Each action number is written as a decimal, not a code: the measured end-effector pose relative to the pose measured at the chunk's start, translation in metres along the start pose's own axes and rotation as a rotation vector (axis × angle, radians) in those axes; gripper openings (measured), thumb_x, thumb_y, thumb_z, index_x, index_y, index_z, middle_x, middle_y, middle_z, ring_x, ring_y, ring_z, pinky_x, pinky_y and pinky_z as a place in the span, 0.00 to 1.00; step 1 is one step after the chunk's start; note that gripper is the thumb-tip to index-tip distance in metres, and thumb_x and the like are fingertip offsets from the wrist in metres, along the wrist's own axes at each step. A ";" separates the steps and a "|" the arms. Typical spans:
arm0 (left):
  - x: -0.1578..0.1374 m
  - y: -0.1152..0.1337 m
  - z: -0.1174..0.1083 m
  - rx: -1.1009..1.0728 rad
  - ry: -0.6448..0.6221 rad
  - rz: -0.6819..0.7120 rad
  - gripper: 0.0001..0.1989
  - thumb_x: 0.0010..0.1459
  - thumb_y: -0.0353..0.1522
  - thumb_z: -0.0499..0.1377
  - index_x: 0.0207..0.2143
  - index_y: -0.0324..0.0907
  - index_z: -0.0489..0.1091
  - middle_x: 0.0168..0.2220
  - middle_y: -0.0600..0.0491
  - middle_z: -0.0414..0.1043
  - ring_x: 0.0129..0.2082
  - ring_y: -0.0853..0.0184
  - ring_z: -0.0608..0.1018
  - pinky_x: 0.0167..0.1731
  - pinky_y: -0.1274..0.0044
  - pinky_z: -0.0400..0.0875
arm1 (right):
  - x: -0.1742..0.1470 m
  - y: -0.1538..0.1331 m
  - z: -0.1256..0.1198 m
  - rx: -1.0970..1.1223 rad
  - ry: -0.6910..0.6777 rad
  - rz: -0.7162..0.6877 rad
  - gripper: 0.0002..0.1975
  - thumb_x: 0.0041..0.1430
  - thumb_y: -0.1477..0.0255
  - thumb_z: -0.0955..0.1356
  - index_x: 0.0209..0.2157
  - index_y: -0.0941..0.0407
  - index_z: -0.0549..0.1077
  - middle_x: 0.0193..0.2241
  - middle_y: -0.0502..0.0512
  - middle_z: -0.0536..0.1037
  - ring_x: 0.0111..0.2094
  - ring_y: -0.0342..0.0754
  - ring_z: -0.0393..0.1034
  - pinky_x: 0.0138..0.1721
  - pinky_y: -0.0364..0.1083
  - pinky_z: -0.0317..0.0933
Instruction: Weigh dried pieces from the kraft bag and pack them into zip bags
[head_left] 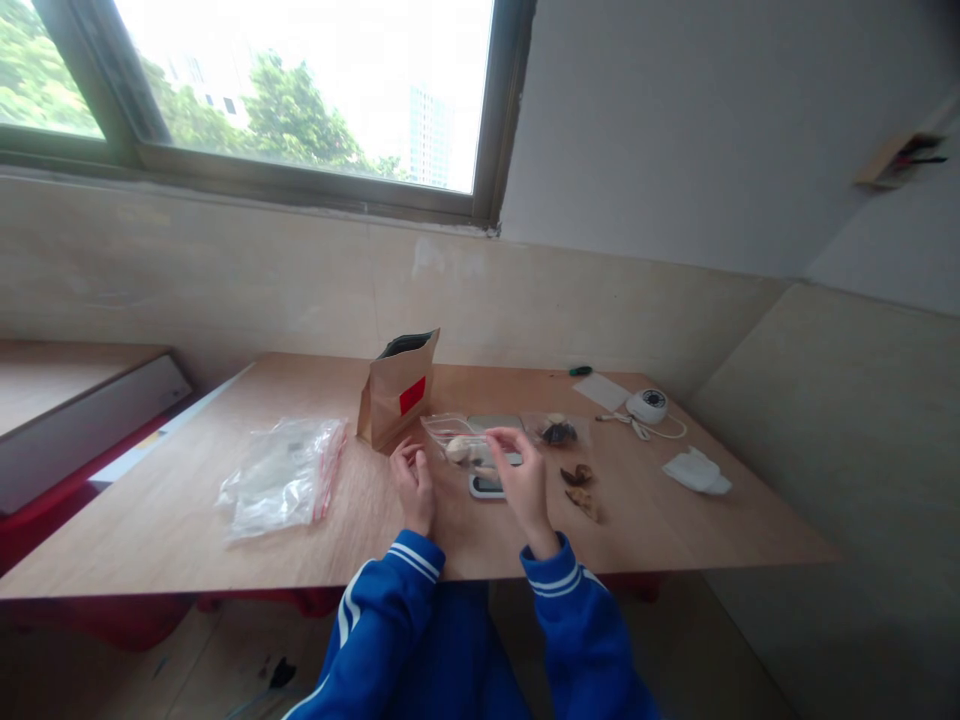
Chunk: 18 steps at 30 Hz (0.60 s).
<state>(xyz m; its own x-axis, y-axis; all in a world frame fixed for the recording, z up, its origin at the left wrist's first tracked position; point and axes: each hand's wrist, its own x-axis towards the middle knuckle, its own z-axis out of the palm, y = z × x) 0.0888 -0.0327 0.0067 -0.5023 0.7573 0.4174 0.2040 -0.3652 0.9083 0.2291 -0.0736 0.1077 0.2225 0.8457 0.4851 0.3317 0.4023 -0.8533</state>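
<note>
Right hand (525,488) pinching edge of zip bag (456,450), left hand (415,484) curled, hold unclear, gap to stacked bags (276,478)

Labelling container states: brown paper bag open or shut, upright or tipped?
Brown paper bag: open, upright. It stands on its base, top edges apart, dark inside showing.

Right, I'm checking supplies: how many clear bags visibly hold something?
2: one bag with a pale lump, by the right hand; another bag with mostly dark contents, right of the scale. The pile at left might hide more.
</note>
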 end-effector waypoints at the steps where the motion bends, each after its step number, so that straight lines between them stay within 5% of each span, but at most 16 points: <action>1: 0.000 0.001 0.000 -0.018 -0.012 -0.033 0.16 0.60 0.42 0.50 0.42 0.40 0.65 0.49 0.43 0.66 0.50 0.61 0.70 0.49 0.68 0.66 | 0.001 -0.003 -0.004 0.006 -0.007 -0.019 0.09 0.58 0.66 0.65 0.35 0.56 0.74 0.34 0.54 0.78 0.37 0.48 0.72 0.41 0.47 0.66; 4: -0.001 0.006 0.001 -0.084 -0.113 -0.118 0.19 0.60 0.44 0.49 0.44 0.41 0.66 0.45 0.46 0.70 0.47 0.63 0.72 0.48 0.70 0.67 | 0.002 -0.004 -0.010 0.046 -0.059 -0.040 0.09 0.58 0.65 0.66 0.35 0.56 0.74 0.33 0.54 0.78 0.36 0.48 0.72 0.41 0.47 0.66; 7: -0.003 0.013 0.000 -0.155 -0.213 -0.159 0.19 0.61 0.46 0.47 0.37 0.41 0.68 0.36 0.50 0.72 0.38 0.65 0.75 0.42 0.72 0.69 | -0.002 0.003 -0.011 0.135 0.046 0.028 0.11 0.57 0.63 0.67 0.35 0.56 0.74 0.33 0.54 0.78 0.35 0.48 0.73 0.39 0.47 0.67; 13: -0.006 0.020 0.000 -0.260 -0.220 -0.131 0.17 0.58 0.46 0.52 0.30 0.41 0.66 0.27 0.55 0.68 0.28 0.69 0.72 0.31 0.77 0.68 | -0.017 0.019 -0.007 0.255 0.229 0.164 0.15 0.56 0.60 0.68 0.37 0.57 0.72 0.34 0.55 0.77 0.31 0.46 0.72 0.35 0.46 0.68; 18: -0.009 0.025 -0.001 -0.239 -0.201 -0.151 0.16 0.57 0.45 0.54 0.28 0.42 0.62 0.20 0.59 0.60 0.20 0.74 0.65 0.21 0.81 0.61 | -0.035 0.043 -0.010 0.299 0.163 0.306 0.20 0.54 0.57 0.68 0.42 0.57 0.70 0.33 0.57 0.79 0.28 0.49 0.74 0.32 0.48 0.69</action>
<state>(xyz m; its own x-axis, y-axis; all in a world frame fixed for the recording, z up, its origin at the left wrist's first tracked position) 0.0970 -0.0492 0.0253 -0.3314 0.8954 0.2975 -0.0750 -0.3393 0.9377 0.2449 -0.0889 0.0557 0.4185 0.8848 0.2050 -0.0461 0.2461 -0.9681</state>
